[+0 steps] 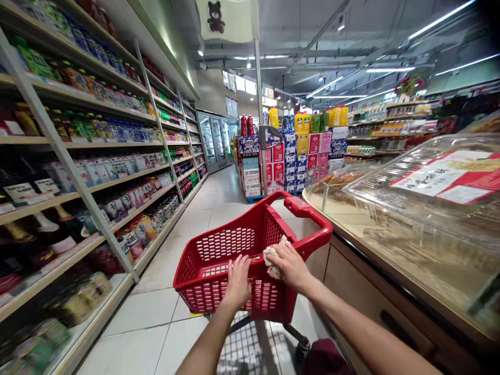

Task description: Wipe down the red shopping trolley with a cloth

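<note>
A red plastic shopping basket sits on a wheeled trolley in front of me, its red handle on the far right side. My left hand grips the basket's near rim with fingers curled over it. My right hand presses a crumpled white cloth against the rim, fingers closed on it.
Shelves of bottles and packets line the left of the aisle. A counter with clear food covers runs along the right. Stacked boxes and drink bottles stand ahead, with glass-door fridges at the far end. White tiled floor lies between.
</note>
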### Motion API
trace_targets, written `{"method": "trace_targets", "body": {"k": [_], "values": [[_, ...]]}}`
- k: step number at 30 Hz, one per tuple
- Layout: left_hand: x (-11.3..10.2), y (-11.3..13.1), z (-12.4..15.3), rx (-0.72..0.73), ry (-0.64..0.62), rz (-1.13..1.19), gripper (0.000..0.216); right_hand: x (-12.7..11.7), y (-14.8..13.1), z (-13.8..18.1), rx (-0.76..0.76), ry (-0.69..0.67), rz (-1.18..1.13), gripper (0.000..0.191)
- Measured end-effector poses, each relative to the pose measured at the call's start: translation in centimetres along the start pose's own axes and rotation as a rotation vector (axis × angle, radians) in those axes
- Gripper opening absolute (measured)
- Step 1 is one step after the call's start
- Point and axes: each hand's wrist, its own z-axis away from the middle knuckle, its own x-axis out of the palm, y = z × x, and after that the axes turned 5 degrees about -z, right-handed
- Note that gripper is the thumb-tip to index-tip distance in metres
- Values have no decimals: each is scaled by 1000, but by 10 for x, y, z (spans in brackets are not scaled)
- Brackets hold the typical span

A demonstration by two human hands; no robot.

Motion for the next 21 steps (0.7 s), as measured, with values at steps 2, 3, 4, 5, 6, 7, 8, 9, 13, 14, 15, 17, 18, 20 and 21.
{"method": "trace_targets", "body": {"k": [2,3,4,5,6,7,8,9,13,14,15,17,18,20,21], "values": [[10,-4,12,-75,60,-40,80,-29,38,8,150,99,74,19],[13,-5,16,-102,80,-52,83,-39,53,12,193,136,95,19],[16,-6,20,-120,94,-59,85,-45,61,15,247,189,140,21],[18,-6,22,-128,102,-59,85,-47,63,18,297,254,190,23],[18,-6,24,-129,103,-55,85,-44,60,21,313,300,222,25],[18,-6,24,-126,96,-48,85,-38,52,22,288,317,227,27],[17,-5,23,-125,86,-38,85,-30,42,22,224,305,206,27],[15,-4,22,-125,74,-26,84,-22,32,20,136,270,168,26],[7,-2,18,-121,24,22,84,-18,31,12,6,220,93,16],[6,-2,17,-118,15,33,83,-24,40,11,73,260,115,16],[6,-2,16,-114,8,41,82,-31,50,11,149,299,144,17],[5,-1,14,-108,8,51,79,-41,62,13,258,324,190,21],[5,0,14,-105,15,53,77,-44,63,15,259,297,196,24],[5,1,12,-99,37,57,73,-43,57,18,180,188,178,28],[6,1,11,-96,46,61,72,-42,54,19,112,122,155,29]]}}
